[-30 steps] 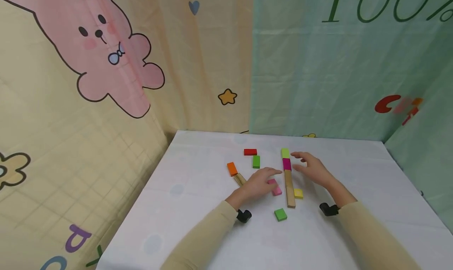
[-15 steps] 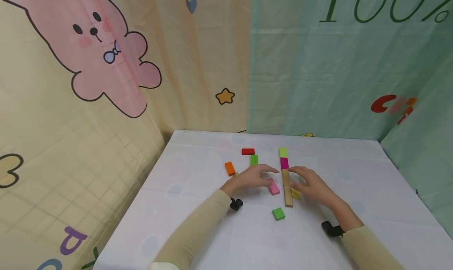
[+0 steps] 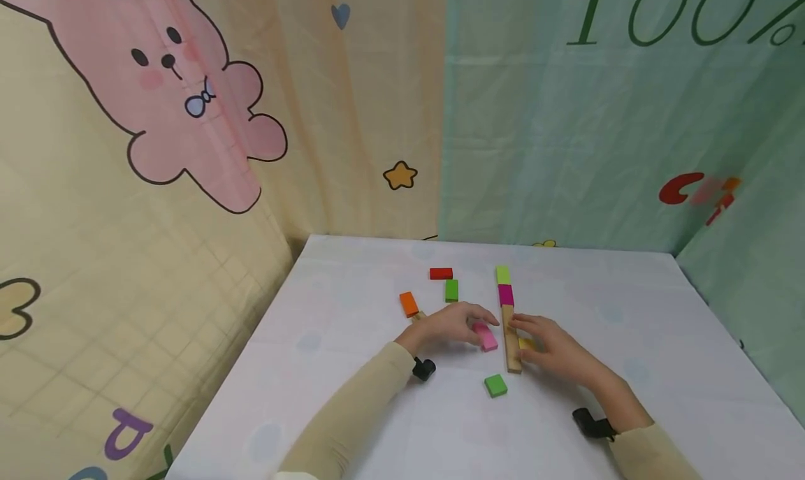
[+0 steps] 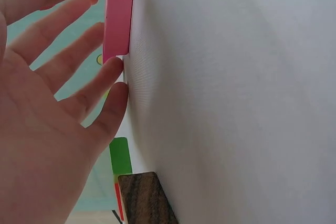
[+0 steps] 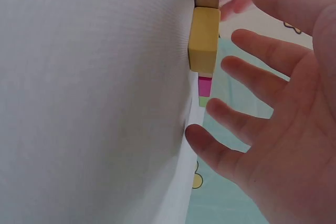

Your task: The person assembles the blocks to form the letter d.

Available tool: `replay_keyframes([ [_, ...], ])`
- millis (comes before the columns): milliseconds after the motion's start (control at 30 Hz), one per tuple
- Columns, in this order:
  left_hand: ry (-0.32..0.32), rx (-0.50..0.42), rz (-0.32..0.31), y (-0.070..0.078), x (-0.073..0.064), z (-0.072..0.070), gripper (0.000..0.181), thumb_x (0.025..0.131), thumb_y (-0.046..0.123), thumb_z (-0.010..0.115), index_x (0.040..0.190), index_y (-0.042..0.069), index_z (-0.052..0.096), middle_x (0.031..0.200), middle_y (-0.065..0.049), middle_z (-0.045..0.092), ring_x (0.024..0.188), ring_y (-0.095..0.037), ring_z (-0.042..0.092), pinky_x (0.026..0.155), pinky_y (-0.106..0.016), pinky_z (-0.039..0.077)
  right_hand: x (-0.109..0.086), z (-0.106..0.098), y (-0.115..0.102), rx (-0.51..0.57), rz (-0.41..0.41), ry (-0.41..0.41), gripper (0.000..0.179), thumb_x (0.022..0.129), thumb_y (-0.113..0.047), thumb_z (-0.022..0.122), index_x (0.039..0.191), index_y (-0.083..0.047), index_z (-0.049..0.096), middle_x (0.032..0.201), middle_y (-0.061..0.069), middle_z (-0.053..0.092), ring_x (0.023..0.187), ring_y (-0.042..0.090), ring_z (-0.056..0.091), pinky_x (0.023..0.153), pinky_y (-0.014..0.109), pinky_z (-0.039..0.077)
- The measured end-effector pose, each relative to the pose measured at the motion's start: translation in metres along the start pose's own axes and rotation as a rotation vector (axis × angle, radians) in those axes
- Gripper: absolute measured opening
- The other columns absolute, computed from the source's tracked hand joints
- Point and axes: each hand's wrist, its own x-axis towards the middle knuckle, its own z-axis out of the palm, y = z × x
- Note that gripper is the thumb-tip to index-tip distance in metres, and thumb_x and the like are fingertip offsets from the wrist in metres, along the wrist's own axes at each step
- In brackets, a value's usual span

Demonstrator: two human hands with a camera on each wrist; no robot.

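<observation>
My left hand (image 3: 449, 323) hovers over the pink block (image 3: 487, 339), its thumb close beside it and its fingers loosely bent. In the left wrist view that pink block (image 4: 119, 14) stands just past the fingertips; whether they touch is unclear. A straight row runs away from me: plain wooden pieces (image 3: 512, 358), a magenta block (image 3: 506, 295) and a lime block (image 3: 503, 275). Beside the row's right side is my right hand (image 3: 560, 351), fingers spread and holding nothing. It partly covers the yellow block (image 5: 203, 40), which sits against the wooden pieces.
Nearer to me lies a green block (image 3: 495, 386). Toward the back left are a red block (image 3: 441, 274), another green block (image 3: 451, 291) and an orange block (image 3: 409, 304) touching a wooden block (image 3: 418, 316). All rest on a white-covered table (image 3: 302, 396) with cloth walls behind.
My right hand has come back toward me along the row, from beside the magenta block to the wooden pieces. My left hand stays by the pink block, its fingers slightly more bent.
</observation>
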Motion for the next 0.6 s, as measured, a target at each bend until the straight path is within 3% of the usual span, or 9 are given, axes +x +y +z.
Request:
replay_keyframes([
  [200,-0.027,0.017,0.04,-0.0011,0.0042,0.0031,0.044,0.09,0.014,0.075,0.133,0.026,0.068,0.131,0.016,0.059,0.118,-0.004,0.05,0.095,-0.024,0.047,-0.0053,0.0027,-0.0014,0.028,0.037,-0.03,0.059,0.091,-0.028,0.076,0.144,-0.011,0.056,0.153,0.015,0.043,0.139,0.043,0.037,0.104,0.067,0.035],
  [367,-0.012,0.106,0.069,-0.0044,0.008,0.0038,0.045,0.091,0.011,0.074,0.132,0.026,0.068,0.128,0.014,0.061,0.115,-0.004,0.051,0.092,-0.019,0.047,-0.0068,0.0033,-0.0035,0.013,0.061,-0.068,0.061,0.093,-0.03,0.074,0.147,-0.013,0.053,0.156,0.013,0.039,0.141,0.042,0.034,0.105,0.067,0.034],
  [600,0.01,0.144,0.019,-0.0046,0.0084,0.0028,0.042,0.09,0.008,0.074,0.127,0.029,0.071,0.125,0.015,0.06,0.115,-0.005,0.051,0.092,-0.021,0.047,-0.0044,0.0044,-0.0024,0.005,0.083,-0.086,0.063,0.093,-0.033,0.073,0.15,-0.015,0.05,0.158,0.013,0.037,0.142,0.043,0.032,0.106,0.068,0.033],
])
